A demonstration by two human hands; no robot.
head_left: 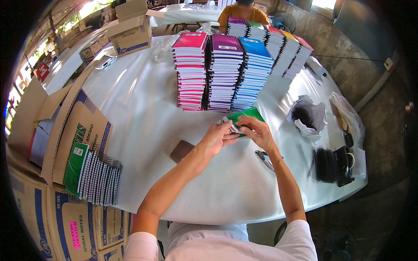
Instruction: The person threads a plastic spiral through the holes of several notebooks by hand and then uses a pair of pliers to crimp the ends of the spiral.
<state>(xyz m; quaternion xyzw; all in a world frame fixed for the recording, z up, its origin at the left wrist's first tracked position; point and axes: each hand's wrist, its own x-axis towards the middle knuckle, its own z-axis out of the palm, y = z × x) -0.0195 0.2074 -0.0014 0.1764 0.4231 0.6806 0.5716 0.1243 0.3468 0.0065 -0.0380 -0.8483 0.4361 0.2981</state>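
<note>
Between my two hands is a small green-covered notebook (249, 114), held up over the white-covered table. My left hand (218, 137) grips its left side, thumb on top and fingers beneath. My right hand (257, 131) has its fingers bent over the notebook's near part, where the pages look fanned or lifted. My fingers hide much of the binding edge. A pair of pliers (264, 159) lies just below my right wrist. Beside my left forearm is a flat brown object (182, 151), possibly a wallet.
Tall notebook stacks, pink (191, 74), purple (224, 74) and blue (252, 71), stand ahead. Green spiral notebooks (93, 174) lean by an open carton (82, 130) at left. Black coils (325, 165) and a bag of coils (307, 115) lie right. A person (257, 16) sits beyond.
</note>
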